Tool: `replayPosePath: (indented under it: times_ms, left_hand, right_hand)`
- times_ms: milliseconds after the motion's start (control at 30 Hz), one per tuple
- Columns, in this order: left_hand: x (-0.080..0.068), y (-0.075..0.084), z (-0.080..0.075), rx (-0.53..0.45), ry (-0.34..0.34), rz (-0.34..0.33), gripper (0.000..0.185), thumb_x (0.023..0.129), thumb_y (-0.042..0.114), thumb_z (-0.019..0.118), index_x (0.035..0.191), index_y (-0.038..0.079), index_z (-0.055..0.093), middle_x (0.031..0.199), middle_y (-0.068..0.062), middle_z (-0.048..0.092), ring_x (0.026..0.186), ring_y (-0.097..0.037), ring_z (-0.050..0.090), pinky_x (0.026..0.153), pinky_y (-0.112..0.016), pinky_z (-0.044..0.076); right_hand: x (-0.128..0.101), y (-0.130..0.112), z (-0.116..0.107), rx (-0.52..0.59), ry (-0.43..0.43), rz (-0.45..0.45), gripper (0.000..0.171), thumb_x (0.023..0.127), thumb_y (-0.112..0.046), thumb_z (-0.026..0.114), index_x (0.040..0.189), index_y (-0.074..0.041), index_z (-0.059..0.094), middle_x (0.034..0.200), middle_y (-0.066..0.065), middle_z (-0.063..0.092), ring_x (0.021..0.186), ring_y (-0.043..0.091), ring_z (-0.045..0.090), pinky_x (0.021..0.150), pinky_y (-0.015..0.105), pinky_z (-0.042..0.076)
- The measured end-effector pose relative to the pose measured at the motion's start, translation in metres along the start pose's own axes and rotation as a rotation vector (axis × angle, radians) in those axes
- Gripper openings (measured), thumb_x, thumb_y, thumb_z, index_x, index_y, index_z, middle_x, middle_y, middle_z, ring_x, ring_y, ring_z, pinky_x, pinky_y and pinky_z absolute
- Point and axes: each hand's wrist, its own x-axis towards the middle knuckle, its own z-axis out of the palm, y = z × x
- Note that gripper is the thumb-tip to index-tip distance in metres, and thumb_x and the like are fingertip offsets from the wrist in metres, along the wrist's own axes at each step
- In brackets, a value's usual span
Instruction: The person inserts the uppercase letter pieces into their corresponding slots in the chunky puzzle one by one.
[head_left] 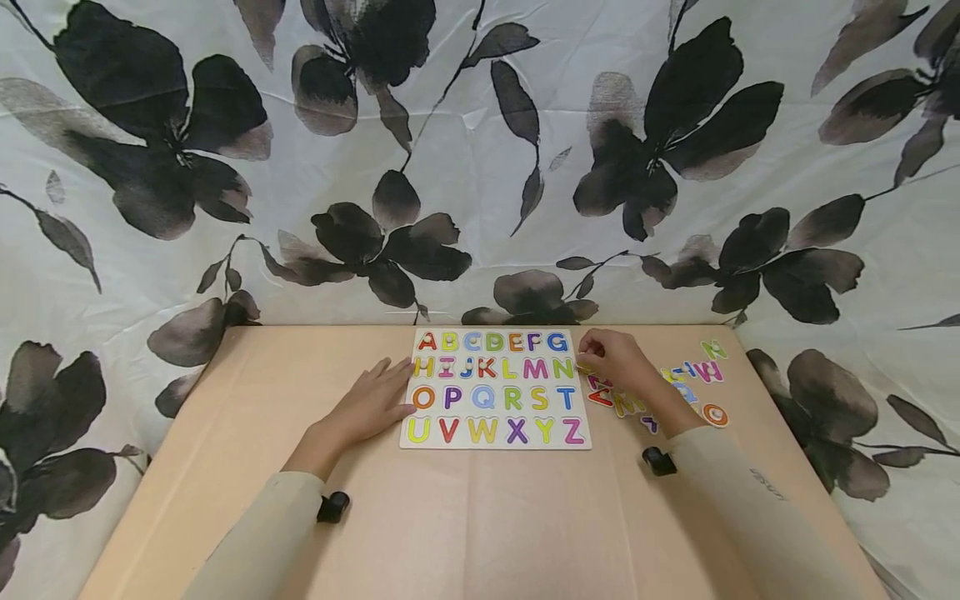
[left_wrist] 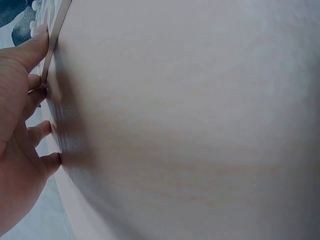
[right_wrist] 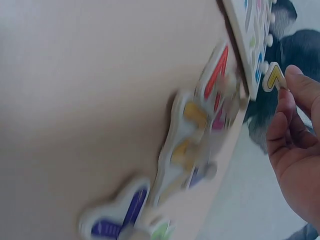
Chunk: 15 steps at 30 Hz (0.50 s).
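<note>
A white alphabet board lies flat on the table, with rows of coloured letters from A to Z; knobs show on some. My left hand rests at the board's left edge, fingers extended. The left wrist view has its thumb over the edge and the other fingers low beside it. My right hand is at the board's right edge, near the N. Between thumb and finger it pinches a small yellow letter piece; which letter, I cannot tell. Below it lies a red letter piece.
Several loose letter pieces lie right of the board, partly under my right forearm: an orange O, a pink W, a green piece and a dark blue one. A floral cloth hangs behind the table.
</note>
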Motion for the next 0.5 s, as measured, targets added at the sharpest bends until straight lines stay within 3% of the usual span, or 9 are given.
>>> replayPosePath:
  times_ms: [300,500]
  left_hand:
    - [-0.002,0.002,-0.001,-0.001,0.014,0.003,0.079,0.098,0.04,0.069,0.161,0.007,0.034,0.169,-0.012,0.031,0.157,-0.047,0.019,0.124,-0.068,0.019]
    - [0.0,0.003,-0.001,-0.002,0.017,-0.005,0.079,0.098,0.04,0.068,0.162,0.008,0.033,0.169,-0.011,0.031,0.157,-0.046,0.019,0.124,-0.068,0.019]
  right_hand:
    - [0.013,-0.028,0.025,0.019,0.017,-0.104,0.01,0.094,-0.016,0.078,0.097,-0.011,0.069,0.086,0.003,0.063,0.081,0.018,0.057,0.07,0.027,0.051]
    - [0.019,-0.051,0.041,0.039,0.012,-0.095,0.011,0.093,-0.017,0.078,0.094,-0.013,0.068,0.083,0.002,0.062,0.077,0.017,0.059,0.066,0.025,0.051]
